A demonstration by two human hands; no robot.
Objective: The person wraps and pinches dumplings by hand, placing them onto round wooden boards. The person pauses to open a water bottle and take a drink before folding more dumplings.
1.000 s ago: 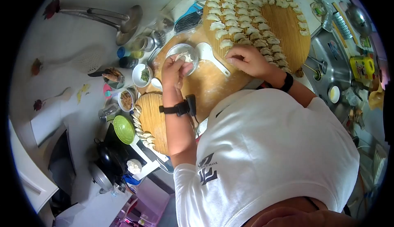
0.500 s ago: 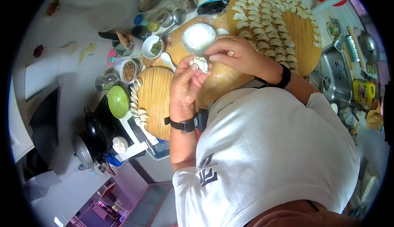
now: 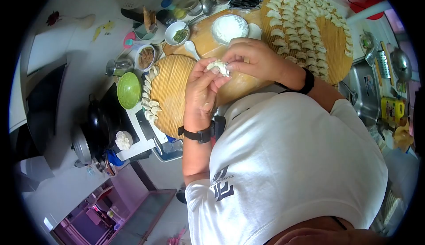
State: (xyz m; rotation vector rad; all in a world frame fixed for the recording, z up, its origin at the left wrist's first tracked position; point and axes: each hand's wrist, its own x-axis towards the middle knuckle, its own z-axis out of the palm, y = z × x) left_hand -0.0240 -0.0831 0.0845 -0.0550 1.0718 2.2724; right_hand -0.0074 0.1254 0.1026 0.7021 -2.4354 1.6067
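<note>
A small white dumpling (image 3: pixel 218 68) is held up over the wooden board, its wrapper folded over. My left hand (image 3: pixel 202 83) supports it from below and the left side, with thumb and fingers closed on it. At its right end my right hand (image 3: pixel 253 59) pinches the wrapper edge between thumb and fingers. Fingertips partly cover the dumpling. Just beyond my hands are a bowl of white flour (image 3: pixel 229 29) and a white spoon (image 3: pixel 192 49). The floury wooden board (image 3: pixel 241 83) lies underneath.
Rows of dumplings cover a large round tray (image 3: pixel 338 63) at the right. Another round tray (image 3: pixel 170 96) at the left has dumplings along its edge. Around it are a green bowl (image 3: pixel 129 90), a bowl of brown filling (image 3: pixel 145 57) and a bowl of chopped greens (image 3: pixel 177 33). A sink (image 3: pixel 365 92) lies far right.
My right hand has come down and left, and its fingertips now touch the dumpling's edge. The wrapper looks more folded and elongated. The whole view has shifted slightly.
</note>
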